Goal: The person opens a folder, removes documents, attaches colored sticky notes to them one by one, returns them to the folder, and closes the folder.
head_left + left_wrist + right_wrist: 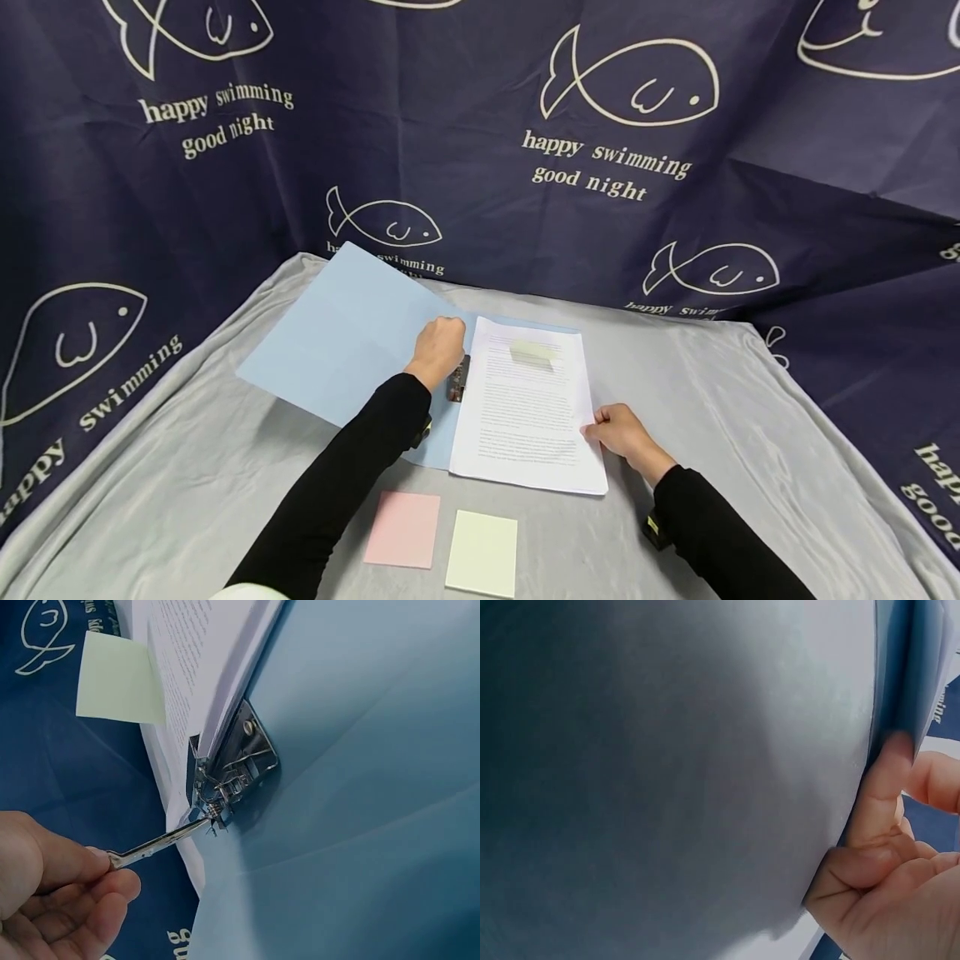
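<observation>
A light blue folder point(337, 333) lies opened out, its left cover tilted up off the table. On its right side sits a stack of printed sheets point(525, 417), with a pale green sticky note point(531, 352) near the top. The folder's metal clip point(247, 750) is around the stack's left edge. My left hand point(438, 350) pinches the clip's lever point(161, 844) between thumb and fingers, and the lever stands out from the spring. At the stack's right edge, my right hand point(621, 433) pinches the sheets between thumb and finger.
A pink sticky-note pad point(402, 529) and a pale green pad point(482, 553) lie in front of the folder on the grey cloth point(697, 400). A dark blue curtain point(465, 133) with fish drawings hangs behind and at the sides.
</observation>
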A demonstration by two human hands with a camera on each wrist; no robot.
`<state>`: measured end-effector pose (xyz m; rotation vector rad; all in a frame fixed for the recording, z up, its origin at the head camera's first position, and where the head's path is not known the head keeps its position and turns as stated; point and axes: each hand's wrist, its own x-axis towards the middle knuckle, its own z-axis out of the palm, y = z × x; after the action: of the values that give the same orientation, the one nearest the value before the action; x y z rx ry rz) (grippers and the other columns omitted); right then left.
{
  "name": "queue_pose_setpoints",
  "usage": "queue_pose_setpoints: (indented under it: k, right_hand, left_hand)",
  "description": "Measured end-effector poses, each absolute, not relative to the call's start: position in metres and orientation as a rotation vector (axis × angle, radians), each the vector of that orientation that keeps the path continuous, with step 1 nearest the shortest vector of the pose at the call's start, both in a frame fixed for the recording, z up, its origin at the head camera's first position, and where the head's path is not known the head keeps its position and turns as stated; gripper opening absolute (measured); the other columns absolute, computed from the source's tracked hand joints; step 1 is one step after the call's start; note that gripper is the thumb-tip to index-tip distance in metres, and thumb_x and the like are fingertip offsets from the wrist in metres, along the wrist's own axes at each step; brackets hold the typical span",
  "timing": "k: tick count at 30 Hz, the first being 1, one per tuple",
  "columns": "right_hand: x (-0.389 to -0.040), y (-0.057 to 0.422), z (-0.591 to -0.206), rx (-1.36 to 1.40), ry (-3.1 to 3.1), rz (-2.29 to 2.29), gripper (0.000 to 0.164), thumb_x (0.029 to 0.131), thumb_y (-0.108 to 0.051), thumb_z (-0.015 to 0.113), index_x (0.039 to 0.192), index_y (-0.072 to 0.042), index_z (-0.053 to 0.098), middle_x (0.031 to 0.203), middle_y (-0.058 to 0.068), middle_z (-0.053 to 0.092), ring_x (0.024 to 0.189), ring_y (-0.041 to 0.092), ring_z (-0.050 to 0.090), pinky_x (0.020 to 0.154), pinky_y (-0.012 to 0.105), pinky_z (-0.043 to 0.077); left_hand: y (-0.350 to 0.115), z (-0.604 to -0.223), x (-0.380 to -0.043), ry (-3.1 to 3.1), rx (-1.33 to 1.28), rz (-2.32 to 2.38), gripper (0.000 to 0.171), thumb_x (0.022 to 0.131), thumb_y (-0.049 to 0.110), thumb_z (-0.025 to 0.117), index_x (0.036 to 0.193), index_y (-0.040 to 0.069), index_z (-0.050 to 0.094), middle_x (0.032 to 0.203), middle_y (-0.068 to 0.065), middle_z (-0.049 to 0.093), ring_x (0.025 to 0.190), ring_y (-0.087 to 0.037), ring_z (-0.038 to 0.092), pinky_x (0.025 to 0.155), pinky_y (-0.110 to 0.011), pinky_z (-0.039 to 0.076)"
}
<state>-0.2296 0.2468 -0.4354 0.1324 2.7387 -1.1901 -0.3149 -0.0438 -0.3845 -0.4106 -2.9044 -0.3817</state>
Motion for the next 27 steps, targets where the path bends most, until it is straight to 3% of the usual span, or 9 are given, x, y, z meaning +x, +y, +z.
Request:
queue_pose_setpoints:
  k: [27]
  right_hand:
    - [-0.246,0.238,-0.435,0.153,2.693,-1.189,0.017,0.078,-0.002,0.065,0.066,-0.001,0.052,0.058,0.006,0.047,0.052,0.018,0.042,0.047,0.027,0.029]
  left_hand:
    - [-0.038,-0.387,-0.318,-2.860,-0.361,-0.363,0.008,0.084,-0.002,0.062,0.090,-0.002,0.067,0.080,-0.015,0.065,0.069,-0.026,0.064,0.055,-0.033,0.049]
